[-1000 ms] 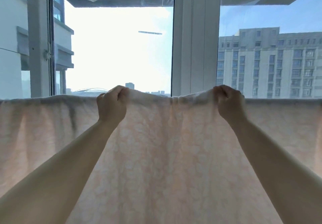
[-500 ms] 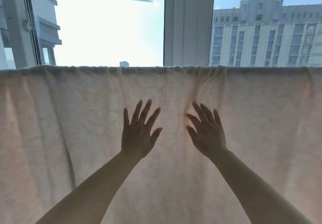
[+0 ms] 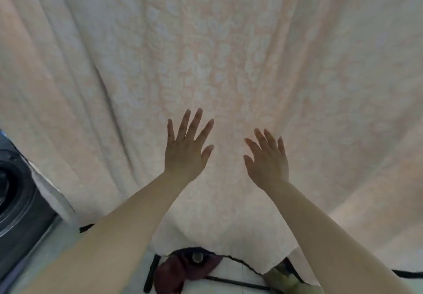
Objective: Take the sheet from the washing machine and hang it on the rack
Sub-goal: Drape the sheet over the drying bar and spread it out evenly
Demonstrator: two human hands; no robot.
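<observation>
While spread flat | left grip (image 3: 185, 154), right grip (image 3: 267, 165) released | against sheet (image 3: 229, 53)

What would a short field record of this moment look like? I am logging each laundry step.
sheet: pale peach, patterned, hanging in folds, fills most of the view
left hand: fingers spread, flat toward the sheet, gripping nothing
right hand: fingers straight, toward the sheet, gripping nothing
washing machine: dark, at lower left
floor under sheet: a dark red item and black rack bars
rack top: out of view
</observation>
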